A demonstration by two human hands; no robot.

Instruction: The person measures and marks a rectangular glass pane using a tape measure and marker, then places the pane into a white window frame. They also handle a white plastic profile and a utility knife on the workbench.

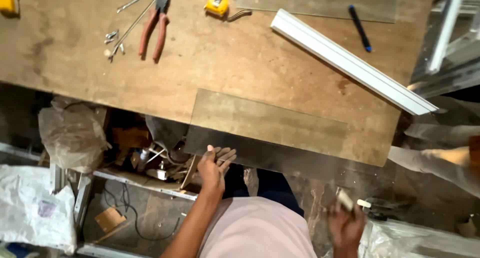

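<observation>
At table's edge, left hand (214, 168) grips glass pane (265, 133) — right hand (345, 225) blurred.

Brown stained worktable (75, 48), red-handled pliers (154, 25), yellow tape measure (217, 2), white moulding strip (350, 62), blue-tipped black pen (360, 28)
</observation>
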